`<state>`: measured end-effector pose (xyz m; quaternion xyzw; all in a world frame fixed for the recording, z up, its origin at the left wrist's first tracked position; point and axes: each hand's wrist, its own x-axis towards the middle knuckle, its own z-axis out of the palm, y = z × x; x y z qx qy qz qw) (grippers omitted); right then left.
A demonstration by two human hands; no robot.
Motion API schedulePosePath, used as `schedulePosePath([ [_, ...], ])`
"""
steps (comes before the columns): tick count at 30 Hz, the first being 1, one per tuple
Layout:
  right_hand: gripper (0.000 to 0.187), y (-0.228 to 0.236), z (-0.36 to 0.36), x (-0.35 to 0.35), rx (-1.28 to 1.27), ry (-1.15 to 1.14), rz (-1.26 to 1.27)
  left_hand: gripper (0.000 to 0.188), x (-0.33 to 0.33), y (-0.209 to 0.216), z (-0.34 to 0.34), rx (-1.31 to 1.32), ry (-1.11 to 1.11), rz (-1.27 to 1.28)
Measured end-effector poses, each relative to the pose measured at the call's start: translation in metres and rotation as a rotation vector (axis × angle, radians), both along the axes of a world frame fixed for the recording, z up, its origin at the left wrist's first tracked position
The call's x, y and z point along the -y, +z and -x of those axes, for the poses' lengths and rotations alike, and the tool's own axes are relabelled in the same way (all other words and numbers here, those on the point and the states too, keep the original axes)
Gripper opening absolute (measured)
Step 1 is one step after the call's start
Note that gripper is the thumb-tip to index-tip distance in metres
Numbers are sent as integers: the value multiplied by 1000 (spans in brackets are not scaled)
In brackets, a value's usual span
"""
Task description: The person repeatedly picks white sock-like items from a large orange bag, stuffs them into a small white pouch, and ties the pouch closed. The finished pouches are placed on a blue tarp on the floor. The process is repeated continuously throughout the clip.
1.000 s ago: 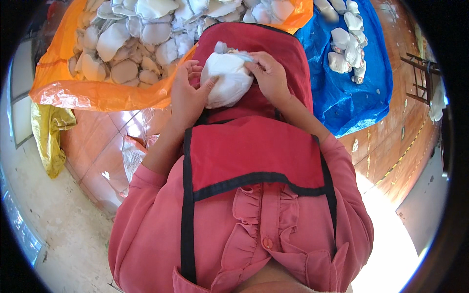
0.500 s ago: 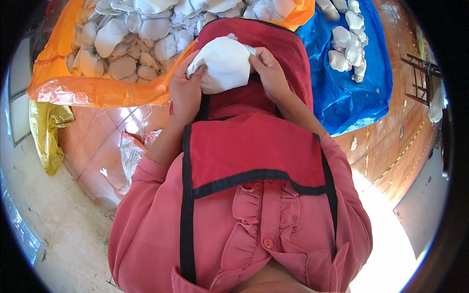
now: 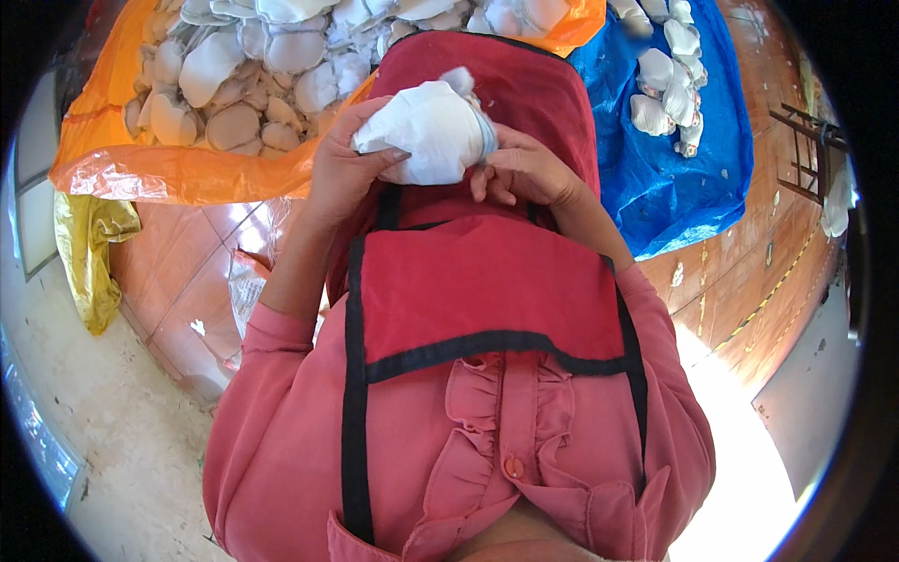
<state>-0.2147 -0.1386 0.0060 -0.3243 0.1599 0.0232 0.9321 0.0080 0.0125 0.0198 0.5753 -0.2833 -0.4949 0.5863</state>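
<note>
Over the red apron, a white, rounded fabric pad (image 3: 417, 131) with a cup-like bulge is held up in front of me. My left hand (image 3: 346, 164) grips its left side, the thumb lying on the near face and the other fingers mostly hidden behind. At the pad's right edge, where a pale blue-grey rim shows, my right hand (image 3: 529, 169) holds on with its fingers bent and partly hidden. A small tuft of white fluff (image 3: 459, 80) sticks up from the pad's top.
An orange plastic sheet (image 3: 187, 178) at the far left carries a heap of white rounded pads (image 3: 211, 70). To the right, a blue plastic sheet (image 3: 670, 206) bears several bundled white pads (image 3: 676, 94). A yellow bag (image 3: 89, 262) lies at the left.
The pad has turned, bringing its blue-grey rim and the fluff into clearer view on the right. My right hand has moved down and right, its fingers more curled.
</note>
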Motion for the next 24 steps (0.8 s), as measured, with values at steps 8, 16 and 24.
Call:
schedulePosePath([
  [8, 52, -20, -12, -41, -53, 83, 40, 54, 11, 29, 9, -90, -251, -104],
  [16, 45, -11, -12, -44, -10, -103, -98, 36, 5, -4, 29, -195, -94, -136],
  [24, 35, -11, -9, -46, -29, -213, -118, 20, -1, -29, 30, -50, -198, -148],
])
